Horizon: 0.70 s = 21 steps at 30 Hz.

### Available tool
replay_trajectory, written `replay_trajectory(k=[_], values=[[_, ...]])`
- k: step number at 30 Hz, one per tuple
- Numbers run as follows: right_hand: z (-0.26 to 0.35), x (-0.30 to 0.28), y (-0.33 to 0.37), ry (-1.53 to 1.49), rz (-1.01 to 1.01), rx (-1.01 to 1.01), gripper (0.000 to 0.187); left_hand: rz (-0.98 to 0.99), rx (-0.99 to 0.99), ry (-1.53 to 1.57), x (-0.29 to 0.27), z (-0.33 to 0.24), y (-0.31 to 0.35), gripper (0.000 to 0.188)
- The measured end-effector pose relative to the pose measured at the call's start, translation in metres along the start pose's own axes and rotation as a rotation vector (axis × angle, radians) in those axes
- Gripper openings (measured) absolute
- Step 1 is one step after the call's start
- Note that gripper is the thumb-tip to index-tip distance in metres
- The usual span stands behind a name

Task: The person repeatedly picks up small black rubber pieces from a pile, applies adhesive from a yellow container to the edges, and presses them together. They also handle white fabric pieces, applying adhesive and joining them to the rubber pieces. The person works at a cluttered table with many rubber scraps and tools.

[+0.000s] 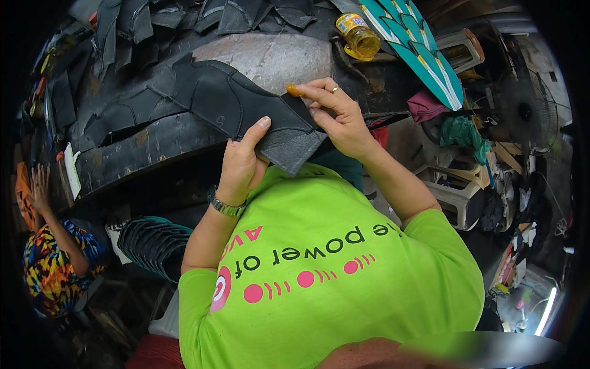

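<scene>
A black stitched piece point(212, 95), looking like a shoe upper, stretches across the bench edge toward me. Its near end shows a grey, fuzzy underside flap point(291, 147). My left hand point(243, 161) is closed on the near edge, thumb on top and fingers underneath. Between the fingertips of my right hand point(337, 114) is a small glossy amber lump point(294, 90), just over the right edge of the black piece. More joined black pieces point(126, 114) trail off to the left along the bench.
A yellow-labelled jar point(359, 38) with amber contents stands at the back right, beside teal pointed panels point(424, 58). Black pieces point(236, 15) are heaped along the far side. A smooth grey slab point(264, 58) lies beyond my work. Another person's hand point(40, 187) shows at far left.
</scene>
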State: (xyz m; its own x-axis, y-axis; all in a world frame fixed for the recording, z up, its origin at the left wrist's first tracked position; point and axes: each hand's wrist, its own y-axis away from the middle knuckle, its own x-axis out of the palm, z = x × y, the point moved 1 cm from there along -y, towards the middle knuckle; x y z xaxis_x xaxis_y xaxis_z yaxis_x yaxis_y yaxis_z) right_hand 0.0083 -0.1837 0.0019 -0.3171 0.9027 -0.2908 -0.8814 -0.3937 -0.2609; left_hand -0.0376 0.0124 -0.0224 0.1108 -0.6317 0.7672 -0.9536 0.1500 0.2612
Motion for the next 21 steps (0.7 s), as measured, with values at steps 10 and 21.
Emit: replay_trajectory(k=[10,21], values=[[-0.006,-0.006,0.024,-0.26,-0.005,0.106,0.042,-0.013,-0.063,0.088,-0.002,0.002,-0.003,0.025],[-0.004,-0.019,0.026,-0.489,-0.181,0.157,0.041,-0.032,0.017,0.121,-0.002,0.005,-0.012,0.024]])
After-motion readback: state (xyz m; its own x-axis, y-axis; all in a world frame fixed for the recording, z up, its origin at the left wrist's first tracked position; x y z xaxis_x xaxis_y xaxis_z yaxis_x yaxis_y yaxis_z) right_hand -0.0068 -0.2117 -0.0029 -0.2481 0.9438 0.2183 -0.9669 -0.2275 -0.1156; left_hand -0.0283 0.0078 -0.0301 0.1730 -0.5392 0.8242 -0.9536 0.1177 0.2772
